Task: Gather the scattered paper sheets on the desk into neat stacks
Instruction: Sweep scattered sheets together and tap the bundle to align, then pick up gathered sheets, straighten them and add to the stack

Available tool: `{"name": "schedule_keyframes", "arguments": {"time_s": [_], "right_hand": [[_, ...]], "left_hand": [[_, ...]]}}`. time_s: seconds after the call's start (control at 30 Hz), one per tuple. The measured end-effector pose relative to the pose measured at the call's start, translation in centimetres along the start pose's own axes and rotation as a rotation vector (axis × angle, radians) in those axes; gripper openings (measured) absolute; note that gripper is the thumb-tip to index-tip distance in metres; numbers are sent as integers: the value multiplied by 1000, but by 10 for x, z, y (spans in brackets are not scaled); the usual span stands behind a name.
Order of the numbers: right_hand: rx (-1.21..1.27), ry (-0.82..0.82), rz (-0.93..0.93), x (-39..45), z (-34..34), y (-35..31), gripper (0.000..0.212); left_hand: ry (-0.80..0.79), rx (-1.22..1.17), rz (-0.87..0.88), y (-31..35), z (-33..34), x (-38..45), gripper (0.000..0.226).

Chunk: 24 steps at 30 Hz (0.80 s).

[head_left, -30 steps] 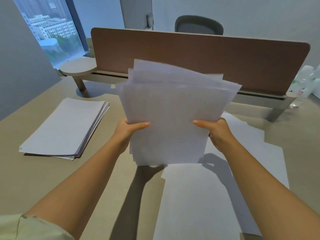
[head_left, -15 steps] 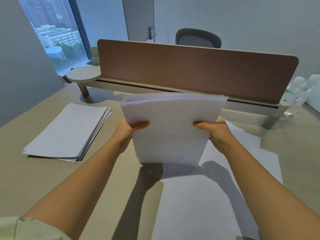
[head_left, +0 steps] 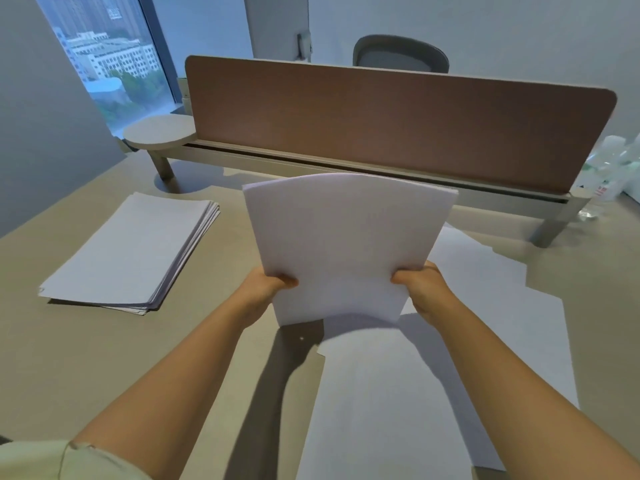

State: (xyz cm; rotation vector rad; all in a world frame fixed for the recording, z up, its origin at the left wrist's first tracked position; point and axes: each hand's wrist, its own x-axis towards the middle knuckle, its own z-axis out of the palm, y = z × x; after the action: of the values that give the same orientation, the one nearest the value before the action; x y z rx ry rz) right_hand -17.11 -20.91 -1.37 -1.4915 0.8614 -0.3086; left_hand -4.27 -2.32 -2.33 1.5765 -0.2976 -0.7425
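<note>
A bundle of white paper sheets (head_left: 346,244) stands upright in front of me, its lower edge down near the desk (head_left: 69,358) and its top edges lined up and bowed. My left hand (head_left: 266,285) grips its left side and my right hand (head_left: 420,284) grips its right side, thumbs on the near face. A finished stack of sheets (head_left: 128,251) lies flat at the left of the desk. Several loose sheets (head_left: 398,393) lie overlapping on the desk under and to the right of my right arm.
A brown divider panel (head_left: 381,123) on a low rail closes off the back of the desk, with a round shelf (head_left: 159,133) at its left end. Plastic bottles (head_left: 613,168) stand at the far right. A chair back (head_left: 401,53) shows behind the panel.
The fanned, uneven bundle has been dropped lower and its sheets have slid into line. Both hands shifted lower on its sides while still gripping it.
</note>
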Motion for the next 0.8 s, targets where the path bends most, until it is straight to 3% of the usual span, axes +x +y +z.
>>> {"name": "schedule_keyframes", "arguments": {"time_s": [0.13, 0.23, 0.37, 0.6, 0.8], "right_hand": [[-30, 51, 10, 6, 14, -6, 39], [-67, 62, -45, 11, 38, -25, 26], [-112, 18, -42, 22, 87, -43, 25], [-136, -69, 43, 54, 216, -51, 23], [-168, -89, 131, 82, 330, -55, 32]], "left_hand": [[38, 165, -42, -2, -11, 3, 44], [145, 186, 17, 13, -36, 10, 32], [297, 209, 57, 30, -84, 21, 33], [424, 304, -59, 33, -215, 67, 20], [436, 407, -202, 15, -334, 111, 38]]}}
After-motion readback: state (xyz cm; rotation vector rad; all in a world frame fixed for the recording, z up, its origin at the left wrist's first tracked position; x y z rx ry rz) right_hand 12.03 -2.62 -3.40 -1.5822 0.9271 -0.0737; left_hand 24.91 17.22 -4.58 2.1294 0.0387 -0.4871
